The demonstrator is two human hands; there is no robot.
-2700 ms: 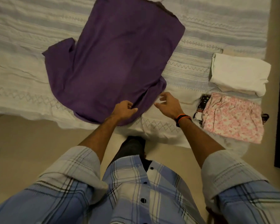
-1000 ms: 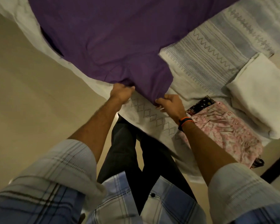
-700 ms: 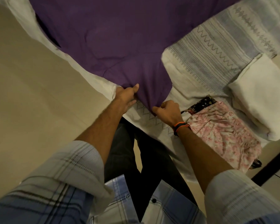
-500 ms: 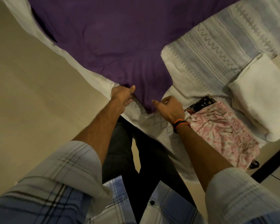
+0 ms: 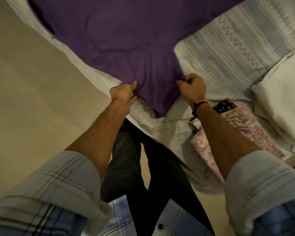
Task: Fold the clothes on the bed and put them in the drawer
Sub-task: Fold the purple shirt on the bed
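**Both hands grip the near sleeve of the purple shirt**

A large purple cotton shirt (image 5: 126, 31) lies spread on the white patterned bedsheet (image 5: 228, 45), its sleeve reaching toward the bed's near edge. The left hand (image 5: 123, 94) pinches the sleeve's left side; the right hand (image 5: 192, 89) has curled fingers grasping its right side. The sleeve's long axis runs from the near edge away into the shirt's body, so it lies just ahead of both hands, each equally close. Folding it likely means carrying it forward over the body. Toward the bed's right near corner rest a folded pink floral cloth (image 5: 242, 132) and, beside it, a folded cream-white cloth (image 5: 283, 103). No drawer is in view.
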